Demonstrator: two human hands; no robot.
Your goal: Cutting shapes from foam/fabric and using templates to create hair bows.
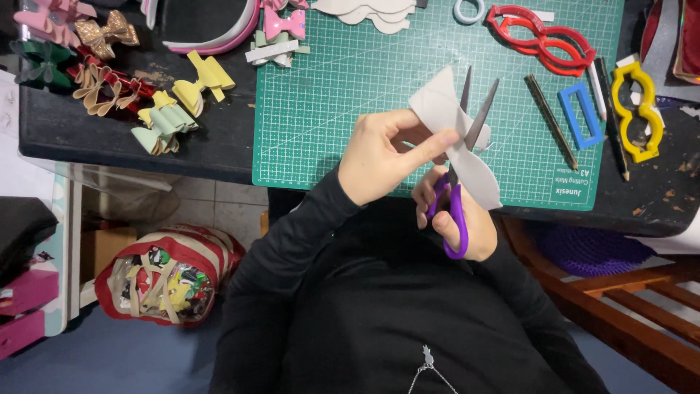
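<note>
Over the near edge of the green mat (328,109), the left hand (379,157) pinches a pale cut-out (456,138) between thumb and forefinger, fingers closed on it. The right hand (456,219), partly hidden behind the cut-out and the left hand, grips purple-handled scissors (459,182); blades are parted around the sheet. Its fingertips cannot be made out. Bows (171,109) lie at left, coloured templates (543,40) at right, some cut off by the frame.
</note>
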